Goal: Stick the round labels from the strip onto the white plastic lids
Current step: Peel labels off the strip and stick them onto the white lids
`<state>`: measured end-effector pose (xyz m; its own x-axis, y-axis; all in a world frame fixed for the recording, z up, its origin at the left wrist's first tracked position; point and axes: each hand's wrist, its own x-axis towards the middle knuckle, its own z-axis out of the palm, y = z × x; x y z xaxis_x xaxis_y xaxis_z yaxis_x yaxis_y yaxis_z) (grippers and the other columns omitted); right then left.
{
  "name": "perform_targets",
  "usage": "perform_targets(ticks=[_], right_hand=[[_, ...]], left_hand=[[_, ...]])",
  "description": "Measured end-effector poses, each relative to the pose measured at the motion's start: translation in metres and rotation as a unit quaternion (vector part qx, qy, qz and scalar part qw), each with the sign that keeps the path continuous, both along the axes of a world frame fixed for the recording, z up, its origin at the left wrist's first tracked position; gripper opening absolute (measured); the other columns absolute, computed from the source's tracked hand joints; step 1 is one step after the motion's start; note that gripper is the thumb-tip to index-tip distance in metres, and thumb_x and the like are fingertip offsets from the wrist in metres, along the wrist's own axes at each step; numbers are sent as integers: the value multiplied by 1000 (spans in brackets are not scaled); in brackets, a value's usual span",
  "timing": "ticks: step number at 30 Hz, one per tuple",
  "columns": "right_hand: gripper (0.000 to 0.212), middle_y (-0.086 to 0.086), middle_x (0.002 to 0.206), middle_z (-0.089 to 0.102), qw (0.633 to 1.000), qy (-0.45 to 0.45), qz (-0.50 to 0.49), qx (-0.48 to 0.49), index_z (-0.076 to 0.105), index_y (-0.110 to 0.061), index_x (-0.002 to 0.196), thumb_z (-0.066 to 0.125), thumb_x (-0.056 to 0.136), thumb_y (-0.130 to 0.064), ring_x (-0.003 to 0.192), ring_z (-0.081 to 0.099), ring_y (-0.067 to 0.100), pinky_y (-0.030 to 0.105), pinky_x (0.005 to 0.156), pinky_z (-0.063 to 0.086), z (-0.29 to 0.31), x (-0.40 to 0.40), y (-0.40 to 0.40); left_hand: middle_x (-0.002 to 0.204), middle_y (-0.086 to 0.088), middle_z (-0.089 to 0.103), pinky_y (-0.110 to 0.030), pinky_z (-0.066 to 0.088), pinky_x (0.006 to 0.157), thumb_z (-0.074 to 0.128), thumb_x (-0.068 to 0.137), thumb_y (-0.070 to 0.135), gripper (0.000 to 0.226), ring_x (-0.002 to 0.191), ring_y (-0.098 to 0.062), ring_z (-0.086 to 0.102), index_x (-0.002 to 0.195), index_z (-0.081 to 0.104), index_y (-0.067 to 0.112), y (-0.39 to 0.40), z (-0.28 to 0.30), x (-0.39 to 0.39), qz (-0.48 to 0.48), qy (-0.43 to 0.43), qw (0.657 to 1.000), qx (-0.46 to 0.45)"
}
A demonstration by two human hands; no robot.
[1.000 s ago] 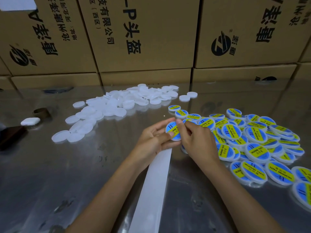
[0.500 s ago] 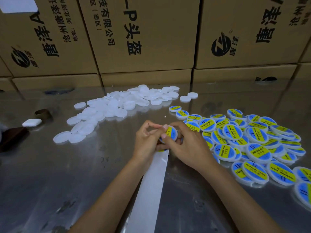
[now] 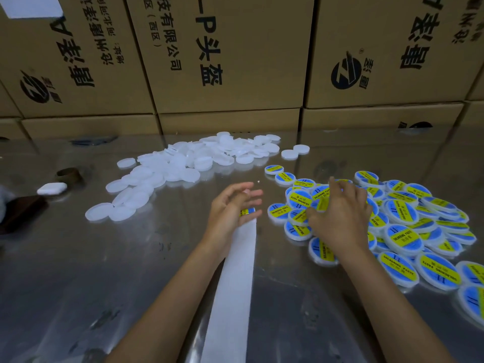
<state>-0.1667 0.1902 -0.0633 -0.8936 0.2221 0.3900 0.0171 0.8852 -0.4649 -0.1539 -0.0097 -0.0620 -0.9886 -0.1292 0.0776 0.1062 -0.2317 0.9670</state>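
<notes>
I see my left hand (image 3: 233, 208), fingers spread, over the smooth white paper strip (image 3: 233, 284); my right hand (image 3: 337, 213), fingers curled, rests among glossy blue-yellow labelled round lids (image 3: 403, 239) on the reflective metal tabletop (image 3: 78, 271).

From my feed I see two bare forearms entering from the bottom edge, with no sleeve reaching either arm in view. My left hand (image 3: 231, 208) and right hand (image 3: 340, 213) wear no gloves, rings or watch that I can make out. Both wrists are uncovered. Fingernails look short and plain; finer detail is blurred.
</notes>
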Motion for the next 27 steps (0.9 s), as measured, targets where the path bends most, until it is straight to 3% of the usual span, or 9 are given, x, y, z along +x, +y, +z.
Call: perform_targets(ticks=[3, 6, 9, 13, 15, 17, 20, 24, 27], right_hand=[[60, 8, 139, 49, 996, 71, 51, -35, 50, -11, 139, 67, 82, -17, 131, 34, 30, 40, 106, 28, 2, 4, -8], [36, 0, 118, 61, 963, 120, 178, -163, 63, -14, 119, 61, 85, -4, 109, 54, 19, 27, 94, 40, 4, 14, -29], [25, -14, 95, 68, 927, 76, 265, -255, 67, -19, 101, 57, 88, 0, 82, 61, 4, 21, 74, 49, 7, 27, -55], [34, -1, 79, 69, 874, -32, 368, -316, 66, -16, 88, 44, 85, 10, 69, 65, 13, 30, 73, 55, 19, 32, -85], [33, 5, 78, 69, 857, -71, 393, -326, 66, -11, 88, 42, 87, 10, 67, 64, 13, 26, 69, 54, 22, 32, -100], [29, 6, 75, 67, 850, -89, 395, -337, 66, -9, 88, 42, 90, 9, 62, 61, 13, 19, 62, 50, 20, 31, -114], [30, -2, 68, 65, 855, -89, 380, -342, 66, -12, 84, 45, 90, 8, 60, 57, 12, 23, 62, 47, 9, 28, -124], [33, -2, 69, 67, 877, -91, 363, -303, 65, -20, 79, 47, 87, 7, 68, 63, 17, 26, 68, 50, -10, 22, -122], [33, 2, 71, 69, 876, -94, 352, -317, 67, -19, 79, 48, 85, 8, 69, 64, 14, 29, 72, 53, -16, 16, -119]], left_hand=[[99, -14, 76, -34, 61, 69, 50, 102, 8, 19, 81, -23, 71, 110, 67, 8, -4, 3, -4, -21, -17, 996, 80], [82, -7, 72, -26, 55, 55, 49, 101, 12, 20, 61, -16, 62, 111, 67, 10, -13, 6, -9, -30, -50, 985, 162], [74, 0, 67, -22, 49, 50, 51, 98, 17, 23, 55, -12, 57, 112, 69, 13, -24, 4, -10, -48, -67, 971, 223], [69, 1, 65, -19, 48, 48, 54, 97, 18, 20, 53, -11, 56, 103, 72, 13, -51, 9, -19, 12, -38, 973, 226], [69, -2, 66, -21, 48, 48, 53, 97, 12, 17, 55, -13, 58, 101, 70, 11, -67, 8, -24, 92, -21, 984, 154], [76, -6, 67, -24, 51, 52, 50, 97, 4, 18, 63, -16, 59, 103, 67, 7, -82, 0, -27, 195, -15, 981, 6], [96, -14, 64, -34, 56, 68, 43, 96, -1, 27, 77, -23, 62, 113, 63, 4, -102, -14, -38, 275, -29, 947, -162], [92, -16, 69, -39, 58, 68, 46, 96, 8, 27, 66, -31, 67, 120, 59, 9, -124, -17, -70, 302, -75, 893, -325], [121, -14, 63, -41, 49, 91, 58, 98, 30, 36, 104, -32, 64, 128, 55, 10, -135, -18, -99, 293, -95, 843, -440]])
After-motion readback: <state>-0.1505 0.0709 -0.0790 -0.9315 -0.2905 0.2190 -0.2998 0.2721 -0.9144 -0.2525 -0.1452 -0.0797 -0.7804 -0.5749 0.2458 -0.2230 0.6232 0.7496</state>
